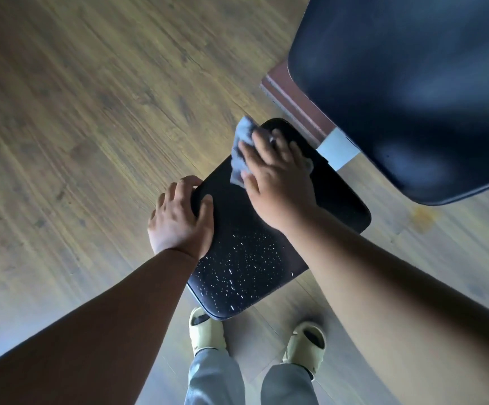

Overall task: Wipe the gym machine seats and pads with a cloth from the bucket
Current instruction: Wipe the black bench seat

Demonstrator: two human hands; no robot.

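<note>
A black padded seat (246, 258) sits low in the middle of the head view, its near half dotted with white droplets. My right hand (278, 176) presses a grey cloth (243, 141) flat onto the seat's far end, fingers spread over it. My left hand (181, 217) grips the seat's left edge, thumb on top and fingers curled over the side. A larger black back pad (412, 92) tilts above at the upper right. No bucket is in view.
Wood-look floor (91, 141) surrounds the seat. A maroon machine frame (293, 103) with a white end cap (338, 149) runs under the back pad. My feet in pale slides (304, 346) stand just below the seat's near edge.
</note>
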